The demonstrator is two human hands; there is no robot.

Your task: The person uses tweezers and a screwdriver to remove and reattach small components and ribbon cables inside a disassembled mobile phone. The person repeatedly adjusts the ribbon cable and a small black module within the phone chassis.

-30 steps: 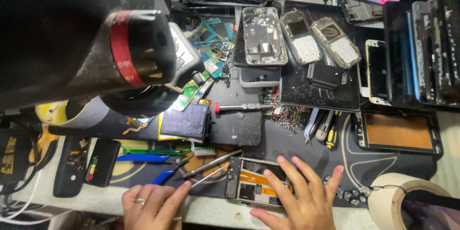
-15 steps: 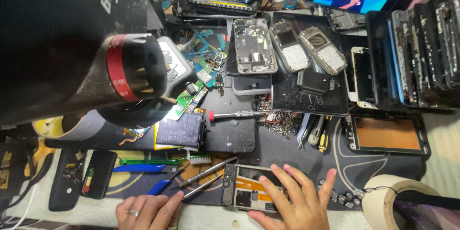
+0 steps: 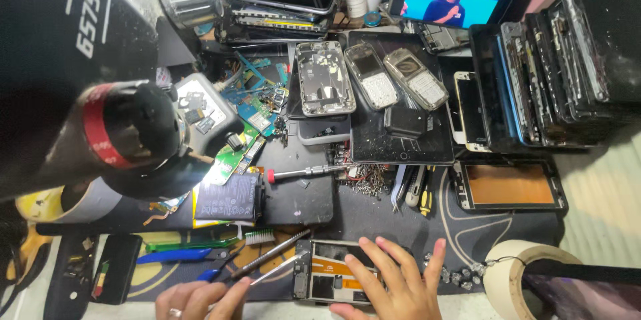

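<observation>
Under the right hand (image 3: 390,280), at the near edge of the desk (image 3: 374,223), lies an opened phone (image 3: 328,276) with its back off, orange and dark parts showing inside. The right hand lies flat on the phone's right half, palm down, fingers spread wide and pointing away from the person, gripping nothing. The left hand (image 3: 200,300) sits just left of the phone, partly cut by the lower edge of the view, a ring on one finger. It is closed on a pair of metal tweezers (image 3: 270,263), whose two prongs slant up and to the right, their tips ending at the phone's upper left corner.

Just left of the left hand lie a blue-handled tool (image 3: 175,255) and a green one above it, with a small brush (image 3: 260,235) beside them. Farther from both hands, beyond the tweezers, a dark battery (image 3: 227,196) lies next to a red-tipped screwdriver (image 3: 307,173) on a black mat, with a heap of tiny screws (image 3: 364,176) to its right. Well beyond the right hand lie a bare phone frame (image 3: 324,78) and two old keypad phones (image 3: 394,80) on a tablet. To the right of the right hand stands a roll of tape (image 3: 517,273). A large black cylinder with a red band (image 3: 127,136) looms over the left side of the view.
</observation>
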